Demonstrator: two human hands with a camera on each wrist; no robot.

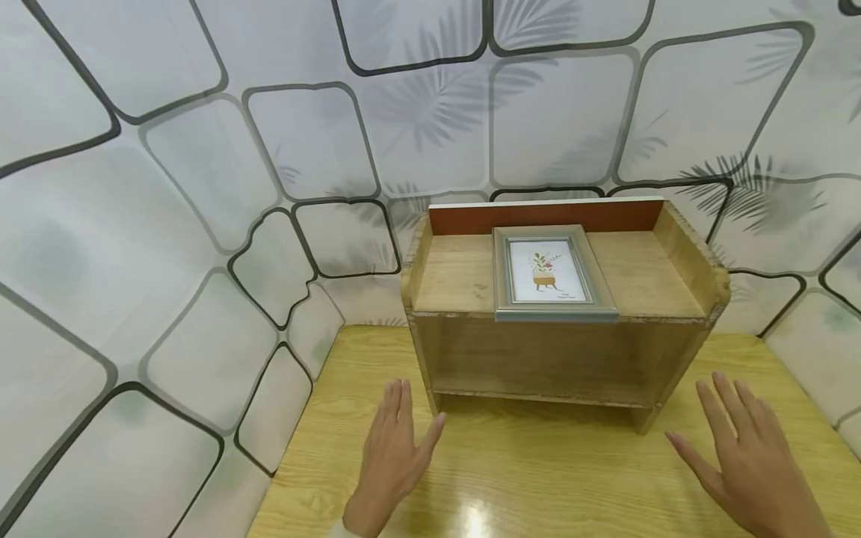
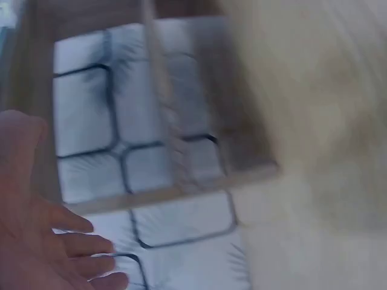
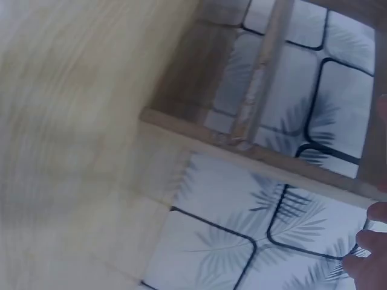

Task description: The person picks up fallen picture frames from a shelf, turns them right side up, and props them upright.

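A small wooden shelf (image 1: 531, 359) stands on the table, with a raised back edge and side panels. On its top board lies a silver-grey picture frame (image 1: 599, 295), face up, with a print of a potted plant; its near edge reaches the board's front edge. My left hand (image 1: 397, 456) is held in front of the shelf's left side, fingers straight and thumb spread, holding nothing. To the right of the shelf, my right hand (image 1: 753, 456) has its fingers spread and holds nothing. Both wrist views show the shelf's wooden side panel (image 2: 163, 196) near the fingers.
The yellow wood-grain table (image 1: 538, 478) extends under the shelf and both hands. Patterned wall covering (image 1: 430, 134) with dark rounded outlines and leaf prints rises behind and at the left and right. The shelf's lower compartment (image 1: 538, 359) faces me.
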